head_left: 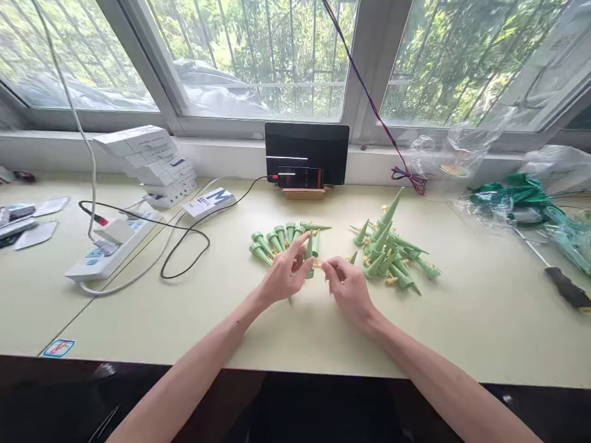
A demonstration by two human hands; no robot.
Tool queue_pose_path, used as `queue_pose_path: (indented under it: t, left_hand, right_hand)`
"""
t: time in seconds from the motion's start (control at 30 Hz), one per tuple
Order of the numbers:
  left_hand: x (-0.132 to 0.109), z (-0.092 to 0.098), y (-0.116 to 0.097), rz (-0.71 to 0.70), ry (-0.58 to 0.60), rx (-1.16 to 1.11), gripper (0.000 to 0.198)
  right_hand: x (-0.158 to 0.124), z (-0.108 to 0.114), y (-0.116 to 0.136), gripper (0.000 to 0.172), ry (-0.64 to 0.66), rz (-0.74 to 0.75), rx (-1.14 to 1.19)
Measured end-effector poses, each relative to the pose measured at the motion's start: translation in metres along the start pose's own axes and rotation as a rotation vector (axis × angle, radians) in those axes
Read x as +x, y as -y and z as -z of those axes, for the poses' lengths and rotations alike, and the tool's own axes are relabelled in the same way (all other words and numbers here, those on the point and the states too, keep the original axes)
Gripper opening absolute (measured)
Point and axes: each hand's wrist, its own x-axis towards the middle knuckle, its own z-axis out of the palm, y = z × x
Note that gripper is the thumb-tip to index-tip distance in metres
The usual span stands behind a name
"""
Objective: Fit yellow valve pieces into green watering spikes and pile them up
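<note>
My left hand (287, 274) grips a green cone-shaped plant watering spike (310, 246), its point upward. At the spike's side, the fingertips of my right hand (346, 284) pinch a small yellow valve (317, 265). Whether the valve sits fully in the spike is hidden by my fingers. Behind and left of my left hand, several green spikes (262, 241) lie fanned out in a row, some partly covered by the hand. To the right of my right hand is a loose pile of spikes (385, 249) with yellow valves among them.
A phone (300, 177) leans against a black tablet (307, 147) on a stand at the back. On the left are a power strip (113, 246), a black cable (184, 232), stacked white boxes (157, 163) and a flat box (210, 203). A screwdriver (566, 286) and green netting (512, 200) lie right.
</note>
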Motion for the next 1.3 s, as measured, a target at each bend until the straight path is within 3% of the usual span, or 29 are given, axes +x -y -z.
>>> queue_pose_path:
  t: [0.33, 0.8, 0.97, 1.17, 1.3]
  left_hand:
    - [0.0004, 0.0026, -0.0025, 0.007, 0.034, -0.017, 0.048]
    - [0.0012, 0.0025, -0.005, -0.015, 0.04, -0.067, 0.046]
    - [0.0021, 0.0012, -0.0039, 0.006, 0.024, -0.09, 0.047]
    - [0.0027, 0.0016, -0.0018, 0.052, 0.0, -0.099, 0.048]
    - [0.0024, 0.0026, -0.0024, 0.066, -0.004, -0.107, 0.048]
  right_hand:
    - [-0.0012, -0.0007, -0.0037, 0.042, 0.006, -0.007, -0.088]
    - [-0.0013, -0.002, -0.0063, 0.053, 0.035, -0.055, -0.033]
    - [-0.0016, -0.0004, -0.0014, 0.05, 0.028, -0.049, 0.01]
    - [-0.0031, 0.0005, 0.0015, 0.03, 0.064, -0.049, 0.137]
    - [-0.0035, -0.0007, -0.0004, 0.025, 0.055, -0.039, 0.159]
